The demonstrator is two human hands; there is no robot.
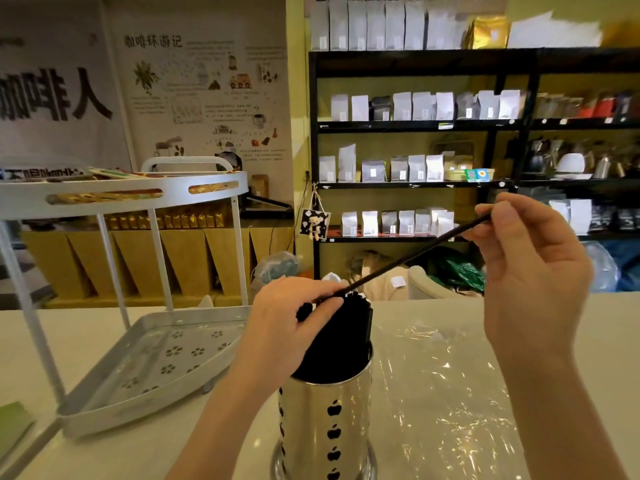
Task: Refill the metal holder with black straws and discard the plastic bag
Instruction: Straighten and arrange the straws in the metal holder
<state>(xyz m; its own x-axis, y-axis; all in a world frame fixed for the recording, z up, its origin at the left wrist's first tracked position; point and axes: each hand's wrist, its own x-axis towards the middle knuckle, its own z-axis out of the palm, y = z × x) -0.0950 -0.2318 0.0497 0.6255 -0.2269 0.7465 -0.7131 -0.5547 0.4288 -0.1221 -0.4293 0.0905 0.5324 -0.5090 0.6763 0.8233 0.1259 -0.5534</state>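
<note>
The metal holder (pixel 325 420) is nearly full: its black straws (pixel 341 336) are steadied by the left hand (pixel 294 323), 1 straw (pixel 412 256) pinched above it by the right hand (pixel 526 268), awaiting insertion, the plastic bag (pixel 446 382) beside it.

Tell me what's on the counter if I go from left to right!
White rack → left hand → metal holder full of black straws → crinkly plastic bag → right hand, pinching one single straw.
</note>
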